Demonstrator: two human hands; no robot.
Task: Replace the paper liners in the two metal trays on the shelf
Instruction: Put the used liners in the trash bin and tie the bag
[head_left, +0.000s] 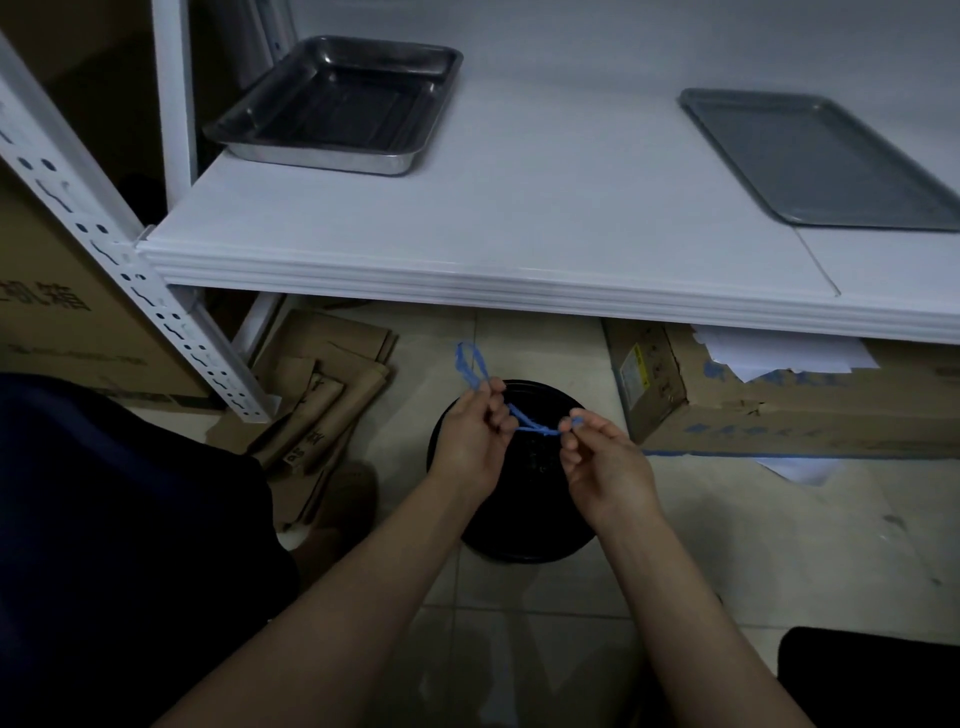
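Up on the white shelf board (545, 218), the deep shiny steel tray (337, 104) sits back left and the flat grey metal tray (821, 161) sits right, its corner cut off by the frame. Below, over a round black bin (519, 540) too dark to see into, the left hand (470, 447) and right hand (605, 467) each pinch a thin twisted blue strand (530, 423), and whether it's string or plastic is hard to tell.

The left cardboard box (57, 332) bears dark characters reading "机箱"; the right box's (779, 415) yellow label (635, 371) is illegible.
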